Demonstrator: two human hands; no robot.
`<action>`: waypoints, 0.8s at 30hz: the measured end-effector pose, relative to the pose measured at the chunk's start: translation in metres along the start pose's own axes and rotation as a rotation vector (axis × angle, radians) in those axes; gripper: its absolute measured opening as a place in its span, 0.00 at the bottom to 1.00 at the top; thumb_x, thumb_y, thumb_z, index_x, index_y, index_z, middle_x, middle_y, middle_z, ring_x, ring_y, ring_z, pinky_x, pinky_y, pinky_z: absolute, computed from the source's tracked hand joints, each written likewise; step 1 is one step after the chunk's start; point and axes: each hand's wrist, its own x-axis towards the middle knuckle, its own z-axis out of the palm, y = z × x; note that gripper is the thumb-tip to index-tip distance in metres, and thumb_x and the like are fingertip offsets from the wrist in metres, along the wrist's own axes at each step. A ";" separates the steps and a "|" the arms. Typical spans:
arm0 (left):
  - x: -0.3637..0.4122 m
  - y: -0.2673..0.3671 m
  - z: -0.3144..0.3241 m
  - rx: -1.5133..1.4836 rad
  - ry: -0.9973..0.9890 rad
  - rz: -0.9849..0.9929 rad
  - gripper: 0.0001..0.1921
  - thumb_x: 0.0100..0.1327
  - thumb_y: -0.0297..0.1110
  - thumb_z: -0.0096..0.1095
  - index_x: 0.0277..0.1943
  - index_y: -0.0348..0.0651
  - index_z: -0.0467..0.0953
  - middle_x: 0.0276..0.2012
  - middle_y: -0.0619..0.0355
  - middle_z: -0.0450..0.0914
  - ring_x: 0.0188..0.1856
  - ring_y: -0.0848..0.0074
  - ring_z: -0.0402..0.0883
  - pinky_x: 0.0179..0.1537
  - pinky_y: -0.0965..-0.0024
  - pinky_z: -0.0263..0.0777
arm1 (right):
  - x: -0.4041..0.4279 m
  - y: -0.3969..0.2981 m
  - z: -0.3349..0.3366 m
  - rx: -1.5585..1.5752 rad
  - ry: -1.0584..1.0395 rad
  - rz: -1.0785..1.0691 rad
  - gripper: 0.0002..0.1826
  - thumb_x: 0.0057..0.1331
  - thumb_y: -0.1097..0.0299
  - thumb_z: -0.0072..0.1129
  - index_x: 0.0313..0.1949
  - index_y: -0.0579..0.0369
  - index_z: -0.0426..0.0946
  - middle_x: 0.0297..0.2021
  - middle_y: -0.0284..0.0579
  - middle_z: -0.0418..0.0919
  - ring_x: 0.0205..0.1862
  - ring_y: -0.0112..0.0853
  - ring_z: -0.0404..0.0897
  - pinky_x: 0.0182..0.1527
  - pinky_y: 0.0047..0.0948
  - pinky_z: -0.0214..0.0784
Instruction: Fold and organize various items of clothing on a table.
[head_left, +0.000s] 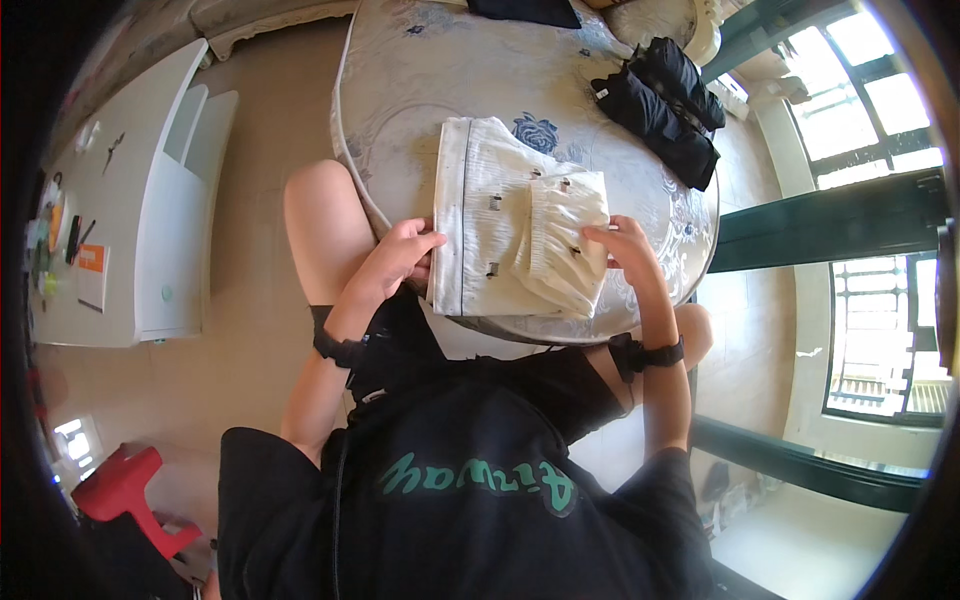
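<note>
A white printed garment (491, 217) with a dark piping line lies folded in front of me, near the rounded end of a table with a floral cover (420, 75). Its gathered elastic section (566, 240) is doubled over on top, on the right side. My left hand (405, 255) pinches the flat left edge, thumb above and the other fingers underneath. On the opposite side, my right hand (624, 247) grips the outer right edge of the doubled section, thumb on top. The layers beneath the fold are hidden.
Black folded clothing (660, 112) rests at the table's right rim. Another dark cloth (525, 9) lies at the far end. To the left stands a white cabinet (142, 195) with pens and a notebook on top. A red plastic stool (124, 487) is at lower left.
</note>
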 end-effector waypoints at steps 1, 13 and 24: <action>0.002 -0.001 -0.001 -0.016 -0.020 0.018 0.18 0.66 0.33 0.54 0.55 0.32 0.67 0.40 0.52 0.81 0.34 0.73 0.84 0.35 0.70 0.79 | 0.003 0.001 0.001 0.019 0.016 -0.040 0.31 0.52 0.60 0.68 0.50 0.68 0.70 0.38 0.51 0.79 0.37 0.36 0.80 0.39 0.35 0.74; 0.000 -0.002 0.000 0.065 0.016 0.008 0.17 0.69 0.36 0.49 0.55 0.35 0.72 0.43 0.56 0.80 0.40 0.75 0.81 0.43 0.72 0.76 | -0.057 -0.093 0.088 -0.231 -0.108 -0.659 0.24 0.58 0.75 0.55 0.56 0.65 0.67 0.29 0.52 0.79 0.33 0.38 0.81 0.36 0.32 0.73; -0.010 0.005 0.003 -0.474 -0.111 0.180 0.28 0.67 0.48 0.50 0.60 0.33 0.65 0.53 0.53 0.76 0.53 0.71 0.76 0.56 0.65 0.69 | -0.031 -0.055 0.106 -0.491 -0.041 -0.828 0.25 0.60 0.67 0.59 0.55 0.64 0.66 0.43 0.60 0.73 0.45 0.50 0.75 0.48 0.41 0.67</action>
